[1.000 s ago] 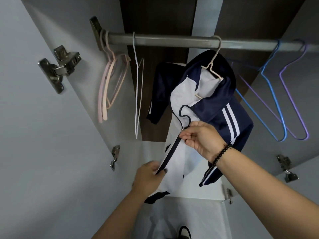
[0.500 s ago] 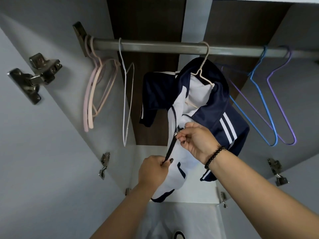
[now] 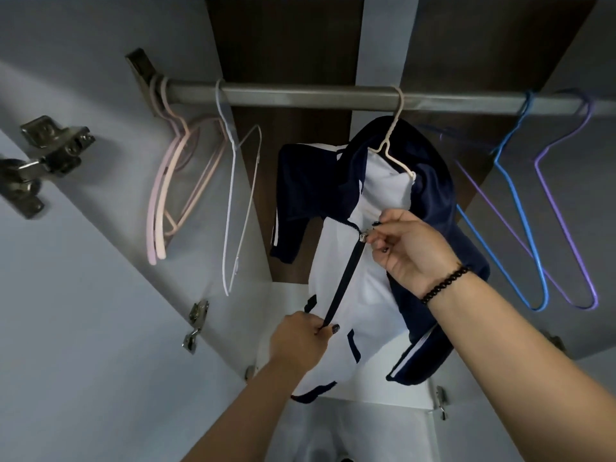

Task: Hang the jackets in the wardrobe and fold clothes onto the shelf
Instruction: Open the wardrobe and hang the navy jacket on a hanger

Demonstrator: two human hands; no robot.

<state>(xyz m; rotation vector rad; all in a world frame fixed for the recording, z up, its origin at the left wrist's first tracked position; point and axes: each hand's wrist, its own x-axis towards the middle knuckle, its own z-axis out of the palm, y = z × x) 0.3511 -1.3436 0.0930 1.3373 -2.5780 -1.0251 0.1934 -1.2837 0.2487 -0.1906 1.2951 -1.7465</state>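
Wardrobe interior seen from below: grey side panels, dark brown back panel with a pale vertical strip, and a metal rail [image 3: 300,96] running from 9 to 3 o'clock across the top; a white shelf [image 3: 393,391] lies under the garment at 6 o'clock; hinges [image 3: 50,155] are fixed to the panel at 9 o'clock. One navy-and-white jacket [image 3: 363,268] hangs at centre on one cream hanger [image 3: 395,141] hooked over the rail. Bare hangers: pink hangers [image 3: 173,185] bunched at 10 o'clock, their number unclear; one white hanger [image 3: 240,201] just beside them; one blue hanger [image 3: 520,208] and one purple hanger [image 3: 566,208] at 2 o'clock. Your right hand [image 3: 413,248], with a beaded bracelet [image 3: 445,284] on its wrist, pinches the zipper pull [image 3: 364,235] near the jacket's chest; your left hand [image 3: 300,341], at 6 o'clock, pinches the lower end of the dark zipper tape [image 3: 343,278], which runs taut between both hands.
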